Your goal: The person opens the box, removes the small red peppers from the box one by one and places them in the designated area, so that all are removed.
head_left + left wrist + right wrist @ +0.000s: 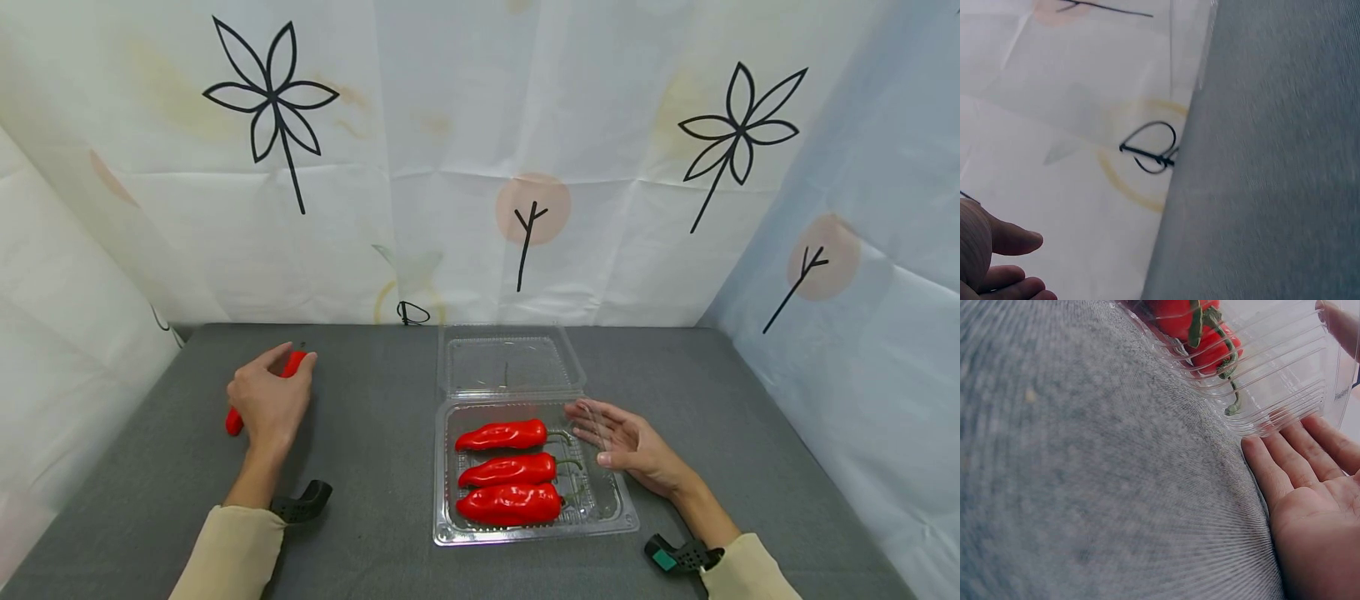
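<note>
At the left of the table, my left hand (pixel 272 400) has thumb and fingers around a red pepper (pixel 234 422), whose two ends show past the hand. That pepper is out of sight in the left wrist view, where part of the left hand (pixel 997 256) appears. Three red peppers (pixel 513 472) lie side by side in a clear plastic container (pixel 465 537), stems to the right. My right hand (pixel 637 446) is at the container's right side with fingers extended. In the right wrist view, fingertips of the right hand (pixel 1316 506) touch the ribbed clear wall (pixel 1279 375).
The container's clear lid (pixel 510 362) lies folded back behind it, near the table's far edge. A grey cloth (pixel 375 467) covers the table. White printed curtains (pixel 450 167) stand behind and at both sides.
</note>
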Tool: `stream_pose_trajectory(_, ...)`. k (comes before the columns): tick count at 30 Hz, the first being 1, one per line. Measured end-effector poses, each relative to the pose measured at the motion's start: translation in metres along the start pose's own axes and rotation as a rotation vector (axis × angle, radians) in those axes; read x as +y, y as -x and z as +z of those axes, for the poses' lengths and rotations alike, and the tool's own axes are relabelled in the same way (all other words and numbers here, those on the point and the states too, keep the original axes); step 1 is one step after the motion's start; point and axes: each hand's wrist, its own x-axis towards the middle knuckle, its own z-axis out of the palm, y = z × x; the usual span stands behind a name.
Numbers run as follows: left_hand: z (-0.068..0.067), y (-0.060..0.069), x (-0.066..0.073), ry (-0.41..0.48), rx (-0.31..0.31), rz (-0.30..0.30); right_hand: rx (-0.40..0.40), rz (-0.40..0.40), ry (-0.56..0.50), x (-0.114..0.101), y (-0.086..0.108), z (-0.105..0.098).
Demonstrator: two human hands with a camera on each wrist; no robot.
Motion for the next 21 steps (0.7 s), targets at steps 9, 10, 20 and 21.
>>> stream_pose_trajectory(9, 0.005, 0.017, 0.029, 0.176, -0.121, 0.07, -0.003, 0.001, -0.005, 0.0, 0.0, 0.0)
stream_pose_trajectory(10, 0.006, 0.019, 0.032, 0.196, -0.135, 0.085, -0.002, 0.001, -0.005, 0.0, 0.0, 0.0)
stream_pose_trajectory(20, 0.025, 0.049, 0.059, 0.375, -0.327, 0.206, -0.002, -0.001, -0.001, -0.001, 0.0, 0.0)
stream_pose_trajectory(21, 0.028, 0.054, 0.062, 0.381, -0.35, 0.215, -0.001, 0.0, 0.0, -0.001, 0.0, 0.0)
